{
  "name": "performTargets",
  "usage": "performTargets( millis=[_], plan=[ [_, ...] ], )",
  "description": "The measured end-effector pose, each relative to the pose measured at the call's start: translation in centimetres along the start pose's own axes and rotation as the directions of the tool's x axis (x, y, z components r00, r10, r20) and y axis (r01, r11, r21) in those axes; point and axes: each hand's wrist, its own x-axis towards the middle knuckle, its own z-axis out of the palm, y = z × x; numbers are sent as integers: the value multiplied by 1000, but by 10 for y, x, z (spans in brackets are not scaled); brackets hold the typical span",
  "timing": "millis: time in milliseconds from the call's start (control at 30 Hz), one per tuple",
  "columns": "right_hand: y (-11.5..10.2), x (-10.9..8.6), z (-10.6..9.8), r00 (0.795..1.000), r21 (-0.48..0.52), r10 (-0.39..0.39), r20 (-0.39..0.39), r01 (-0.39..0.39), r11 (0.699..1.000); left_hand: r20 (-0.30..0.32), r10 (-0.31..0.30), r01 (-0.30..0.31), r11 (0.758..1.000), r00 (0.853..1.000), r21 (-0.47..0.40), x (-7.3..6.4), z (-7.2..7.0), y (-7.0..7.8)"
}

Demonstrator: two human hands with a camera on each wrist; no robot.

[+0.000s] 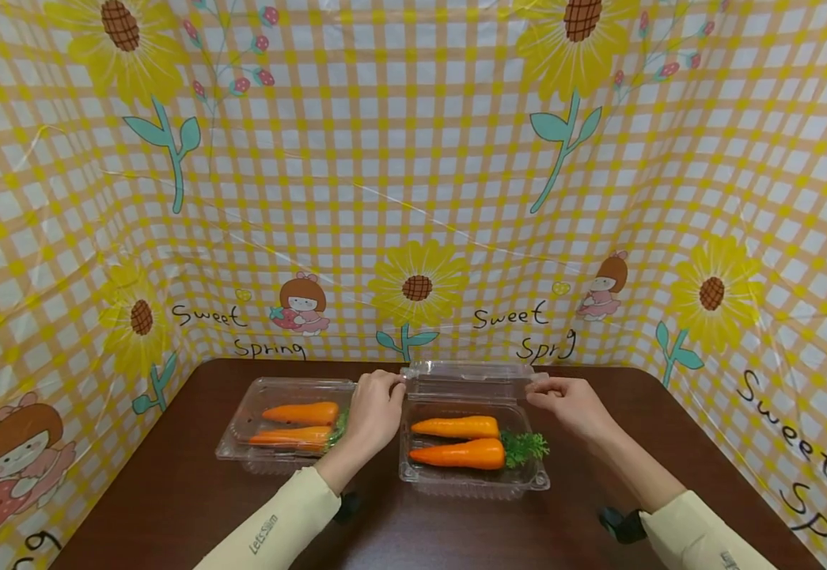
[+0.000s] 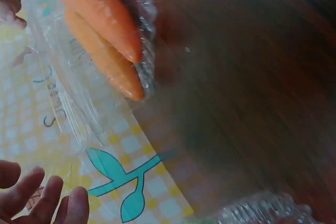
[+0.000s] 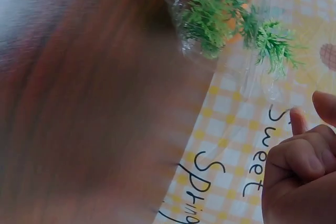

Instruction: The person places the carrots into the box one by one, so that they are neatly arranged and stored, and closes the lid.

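Observation:
A clear plastic clamshell box [image 1: 473,484] stands with its lid [image 1: 470,370] raised at the back. Inside lie two orange carrots [image 1: 456,454], their green leafy tops [image 1: 525,448] hanging over the right side. My left hand [image 1: 377,408] is at the left end of the lid; its fingers [image 2: 80,203] look loosely bent and hold nothing. My right hand [image 1: 570,404] is by the lid's right corner. In the right wrist view its fingers [image 3: 310,156] are loosely curled beside the lid, with nothing between thumb and forefinger.
A second clear clamshell box [image 1: 231,453], lid down, sits at the left with two carrots [image 1: 302,412] inside; my left hand and wrist cover its right end. The brown table [image 1: 171,507] meets a checked sunflower cloth [image 1: 413,198] at the back and sides.

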Motion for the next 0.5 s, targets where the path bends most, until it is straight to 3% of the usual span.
performTargets(
  millis=[200,500],
  plan=[
    [8,-15,1,999,-100,-53,3,54,994,59,89,-97,986,994,139,-20,-4,-2],
    [15,-30,6,993,-150,-118,30,121,981,154,123,-161,950,980,266,-41,-3,-1]
  ],
)
